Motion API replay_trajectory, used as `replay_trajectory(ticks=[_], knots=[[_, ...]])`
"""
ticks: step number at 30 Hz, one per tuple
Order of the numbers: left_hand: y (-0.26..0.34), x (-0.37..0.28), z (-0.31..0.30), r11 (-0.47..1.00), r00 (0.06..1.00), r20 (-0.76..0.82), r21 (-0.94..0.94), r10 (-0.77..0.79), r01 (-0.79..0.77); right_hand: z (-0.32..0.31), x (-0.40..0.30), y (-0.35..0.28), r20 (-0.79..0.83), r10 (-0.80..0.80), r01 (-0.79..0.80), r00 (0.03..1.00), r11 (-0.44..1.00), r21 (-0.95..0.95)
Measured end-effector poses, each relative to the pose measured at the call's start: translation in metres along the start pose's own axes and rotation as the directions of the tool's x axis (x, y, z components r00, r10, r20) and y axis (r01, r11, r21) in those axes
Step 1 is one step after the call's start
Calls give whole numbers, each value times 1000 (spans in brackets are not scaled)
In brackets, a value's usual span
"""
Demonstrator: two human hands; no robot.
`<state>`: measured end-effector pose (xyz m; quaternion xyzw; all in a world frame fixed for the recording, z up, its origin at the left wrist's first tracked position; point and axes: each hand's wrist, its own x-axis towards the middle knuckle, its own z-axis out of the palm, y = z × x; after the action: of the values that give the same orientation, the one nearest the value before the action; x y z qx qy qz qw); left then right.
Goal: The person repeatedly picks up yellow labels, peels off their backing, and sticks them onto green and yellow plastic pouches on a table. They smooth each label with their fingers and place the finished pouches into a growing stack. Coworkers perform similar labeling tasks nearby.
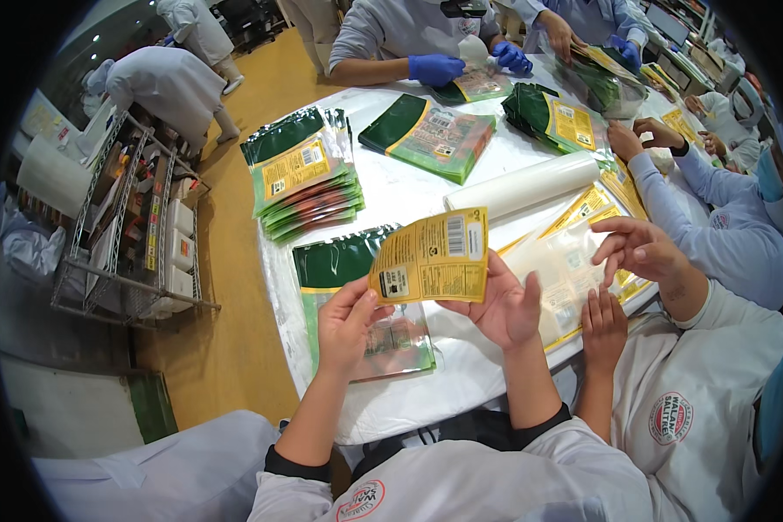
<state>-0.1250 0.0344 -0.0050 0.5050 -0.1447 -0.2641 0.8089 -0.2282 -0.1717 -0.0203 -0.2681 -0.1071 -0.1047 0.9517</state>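
Note:
My left hand (pixel 342 326) pinches the lower left corner of a yellow printed label (pixel 430 258) between thumb and fingers. The label is slightly curved and bears writing and a barcode. Behind its right edge are the fingers of my right hand (pixel 509 307), palm turned up and thumb standing away; whether they touch the label is hidden. Below the label, a flat green plastic pouch (pixel 339 264) with a clear printed lower part lies on the white-covered table (pixel 476 385). My hands and the label hide some of it.
Stacked pouches (pixel 303 169) lie at the left, with more pouches (pixel 430 137) farther back. A white roll (pixel 522 183) rests beside label sheets (pixel 554 280) at right. A co-worker's hand (pixel 639 251) hovers over these sheets. Beyond the table's left edge stands a wire rack (pixel 137 300).

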Motion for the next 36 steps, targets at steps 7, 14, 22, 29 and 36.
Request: replay_trajectory(ticks=[7, 14, 22, 29, 36], knots=[[-10, -27, -28, 997, 997, 72, 83, -1, -5, 5, 4, 13, -313, 129, -237, 941, 911, -338], [-9, -42, -30, 982, 992, 99, 166, 73, -89, 4, 0, 25, -380, 33, -200, 924, 891, -407], [11, -13, -29, 908, 999, -43, 418, 14, 5, 6, -3, 27, -200, -75, -56, 977, 811, -582], [20, -16, -26, 875, 983, -53, 466, 173, -129, 14, 0, 47, -214, -110, -78, 971, 697, -713], [32, -36, -47, 934, 963, -270, 348, 20, 78, 14, -3, 29, -54, 264, 3, 963, -211, -977]])
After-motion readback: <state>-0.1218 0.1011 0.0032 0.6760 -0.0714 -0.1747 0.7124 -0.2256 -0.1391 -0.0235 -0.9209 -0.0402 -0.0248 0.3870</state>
